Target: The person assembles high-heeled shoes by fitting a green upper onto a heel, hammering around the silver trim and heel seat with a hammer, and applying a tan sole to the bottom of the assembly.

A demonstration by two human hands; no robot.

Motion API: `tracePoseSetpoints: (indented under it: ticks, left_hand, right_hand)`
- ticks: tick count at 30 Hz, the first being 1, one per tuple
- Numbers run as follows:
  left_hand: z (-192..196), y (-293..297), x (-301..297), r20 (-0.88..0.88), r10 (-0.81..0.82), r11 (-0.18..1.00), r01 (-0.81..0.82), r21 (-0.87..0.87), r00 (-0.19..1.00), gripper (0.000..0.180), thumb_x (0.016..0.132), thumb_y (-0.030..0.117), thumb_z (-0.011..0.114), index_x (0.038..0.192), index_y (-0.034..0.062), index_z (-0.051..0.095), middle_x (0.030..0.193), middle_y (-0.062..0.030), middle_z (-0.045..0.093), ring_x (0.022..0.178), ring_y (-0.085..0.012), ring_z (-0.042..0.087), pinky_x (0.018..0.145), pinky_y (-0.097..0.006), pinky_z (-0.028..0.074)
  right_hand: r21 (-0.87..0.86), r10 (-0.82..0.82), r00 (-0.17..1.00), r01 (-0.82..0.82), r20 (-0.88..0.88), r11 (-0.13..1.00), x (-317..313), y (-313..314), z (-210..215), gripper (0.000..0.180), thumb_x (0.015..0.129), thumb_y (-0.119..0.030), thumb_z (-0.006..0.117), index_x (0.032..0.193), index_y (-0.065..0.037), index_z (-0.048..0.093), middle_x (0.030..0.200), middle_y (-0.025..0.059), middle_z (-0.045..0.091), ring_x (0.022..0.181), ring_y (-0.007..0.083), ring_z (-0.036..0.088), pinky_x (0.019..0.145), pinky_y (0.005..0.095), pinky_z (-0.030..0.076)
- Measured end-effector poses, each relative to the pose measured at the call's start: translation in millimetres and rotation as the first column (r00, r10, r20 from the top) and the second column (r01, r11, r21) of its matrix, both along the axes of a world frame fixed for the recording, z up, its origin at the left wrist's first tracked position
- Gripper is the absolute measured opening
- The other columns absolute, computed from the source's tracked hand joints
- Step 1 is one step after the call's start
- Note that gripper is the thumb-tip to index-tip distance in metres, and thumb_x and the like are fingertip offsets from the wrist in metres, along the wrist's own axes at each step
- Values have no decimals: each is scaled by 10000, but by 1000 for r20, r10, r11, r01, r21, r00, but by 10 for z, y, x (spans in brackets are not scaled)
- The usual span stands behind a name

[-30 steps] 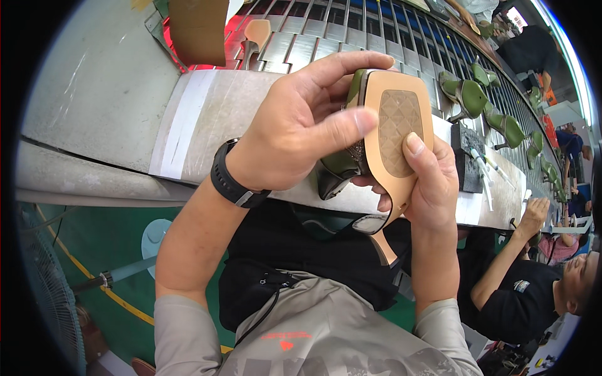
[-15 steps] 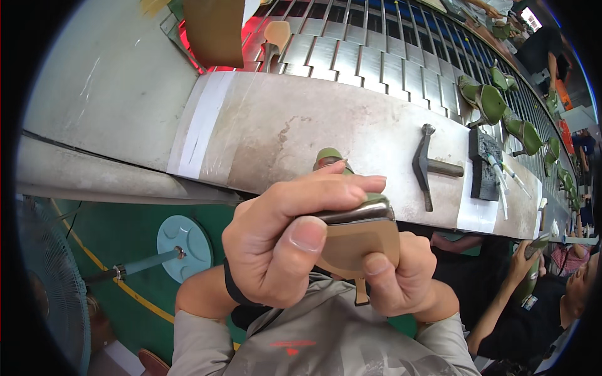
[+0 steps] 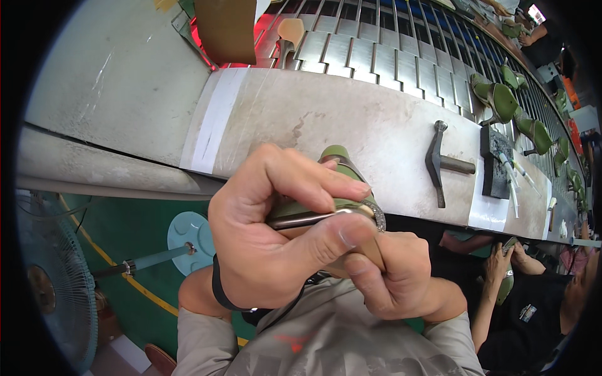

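Close to my body, over the near edge of the bench, both hands grip a green heeled shoe point(image 3: 335, 152). It has a tan sole point(image 3: 374, 252), a shiny metallic edge and a glittery strap point(image 3: 378, 214) at its right side. My left hand point(image 3: 263, 232) is closed round the shoe from the left, fingers over the green upper and thumb pressed along the sole edge. My right hand point(image 3: 398, 272) is closed at the lower right, its thumb against the tan sole. Fingers hide much of the shoe.
A hammer point(image 3: 434, 164) and a black block point(image 3: 495, 166) with syringes point(image 3: 513, 178) lie on the bench point(image 3: 263, 113). Beyond runs a roller conveyor point(image 3: 389, 56) with several green shoes point(image 3: 498, 100). A fan point(image 3: 63, 294) stands lower left; a co-worker point(image 3: 527, 307) sits at right.
The shoe has turned in my hands, showing less of its sole and more of its green upper and glittery strap. My left thumb has moved right, onto the sole edge.
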State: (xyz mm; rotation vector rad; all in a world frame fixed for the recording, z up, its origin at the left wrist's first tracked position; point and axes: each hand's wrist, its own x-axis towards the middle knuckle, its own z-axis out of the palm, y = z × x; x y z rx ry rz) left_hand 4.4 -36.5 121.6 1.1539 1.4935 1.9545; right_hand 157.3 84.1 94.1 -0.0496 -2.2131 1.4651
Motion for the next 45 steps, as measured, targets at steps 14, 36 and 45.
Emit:
tracePoseSetpoints:
  ticks: [14, 36, 45]
  left_hand:
    - [-234, -94, -223, -380, 375, 918, -395, 28, 845, 292, 850, 29, 845, 1056, -9, 642, 974, -113, 715, 894, -173, 705, 877, -353, 599]
    - [-366, -212, -372, -63, 455, 889, -457, -27, 888, 141, 1023, 112, 645, 1083, -12, 616, 932, -172, 711, 877, -272, 726, 973, -560, 599]
    - [-340, -186, -358, -111, 455, 885, -462, -52, 884, 158, 1016, 123, 673, 1087, -14, 638, 946, -177, 724, 848, -231, 722, 859, -416, 629]
  right_hand:
    - [17, 50, 995, -52, 87, 999, -229, 120, -47, 145, 939, -109, 754, 877, -14, 664, 662, 121, 610, 536, 286, 625, 505, 387, 484]
    - [286, -51, 991, 86, -127, 954, -381, 217, -426, 194, 878, -113, 824, 912, -22, 656, 674, 88, 551, 544, 276, 573, 492, 390, 442]
    - [249, -104, 976, 150, -189, 957, -394, 221, -468, 272, 861, -107, 819, 782, -64, 563, 635, 76, 529, 520, 268, 565, 463, 387, 446]
